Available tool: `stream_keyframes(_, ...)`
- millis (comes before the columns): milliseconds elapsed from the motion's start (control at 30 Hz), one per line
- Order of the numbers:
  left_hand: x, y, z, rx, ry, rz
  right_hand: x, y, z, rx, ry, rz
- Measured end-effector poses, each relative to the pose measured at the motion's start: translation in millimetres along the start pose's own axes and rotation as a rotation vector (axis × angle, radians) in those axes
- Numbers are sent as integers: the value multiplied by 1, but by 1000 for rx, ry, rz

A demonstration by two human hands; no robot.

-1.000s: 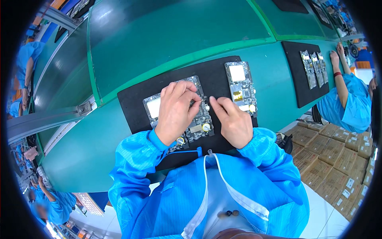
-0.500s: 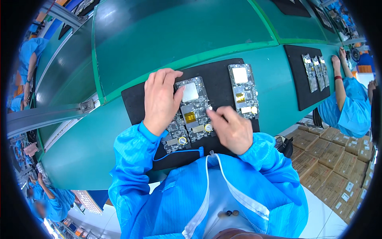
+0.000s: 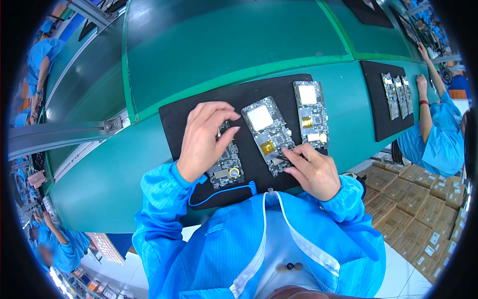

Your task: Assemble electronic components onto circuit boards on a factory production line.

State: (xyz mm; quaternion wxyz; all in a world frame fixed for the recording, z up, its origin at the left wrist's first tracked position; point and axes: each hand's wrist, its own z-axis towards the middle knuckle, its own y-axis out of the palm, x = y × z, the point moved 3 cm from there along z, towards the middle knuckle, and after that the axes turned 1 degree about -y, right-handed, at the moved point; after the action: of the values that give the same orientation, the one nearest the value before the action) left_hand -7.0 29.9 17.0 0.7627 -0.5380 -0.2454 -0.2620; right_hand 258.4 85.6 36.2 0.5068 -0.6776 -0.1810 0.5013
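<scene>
Three circuit boards lie on a black mat (image 3: 189, 107). The middle circuit board (image 3: 269, 132) is tilted, with a silver plate and a yellow film patch. My right hand (image 3: 318, 173) pinches its lower right end, and the fingers cover that corner. My left hand (image 3: 203, 142) is over the left circuit board (image 3: 228, 162), thumb and fingers apart, hiding its upper part. A round yellow-rimmed part (image 3: 234, 173) shows at that board's lower end. The right circuit board (image 3: 309, 109) lies untouched beyond my right hand.
A blue cord (image 3: 219, 195) lies along the mat's near edge. The green bench (image 3: 99, 184) has a raised green border (image 3: 239, 77). At the right a co-worker (image 3: 433, 129) stands by another black mat (image 3: 376, 99) with boards. Cardboard boxes (image 3: 403, 204) are stacked below; a metal bar (image 3: 59, 137) juts in left.
The middle board has moved right, away from the left board, with my right hand, which has shifted lower right. My left hand stays over the left board, its thumb now off the middle one.
</scene>
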Motion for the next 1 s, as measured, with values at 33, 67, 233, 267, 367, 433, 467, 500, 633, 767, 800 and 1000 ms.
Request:
stream_keyframes(33,-4,-1,-7,28,-46,8,-5,6,2,71,-2,36)
stream_keyframes(67,-8,-3,-16,57,-98,21,-11,12,6,138,-10,77)
stream_keyframes(233,-14,-7,-38,84,-166,20,-43,39,33,111,-92,136)
stream_keyframes(267,-14,-8,-38,91,-171,20,-45,43,36,105,-98,135)
stream_keyframes(367,-8,-8,-36,65,-125,95,-46,48,42,128,-2,-13)
stream_keyframes(433,-8,-7,-38,74,-118,109,-46,48,48,186,-26,-59)
stream_keyframes(467,-8,-6,-39,76,-103,122,-48,48,51,196,-21,-75)
stream_keyframes(500,-8,-5,-40,82,-106,116,-48,50,53,190,-25,-77)
stream_keyframes(633,-10,-4,-41,84,-114,87,-49,57,60,233,-85,-152)
stream_keyframes(767,-10,-4,-42,90,-122,80,-50,59,61,274,-89,-157)
stream_keyframes(800,-11,-4,-42,92,-131,74,-50,60,61,273,-90,-158)
stream_keyframes(1000,-11,-3,-42,90,-119,89,-46,60,60,338,-78,-164)
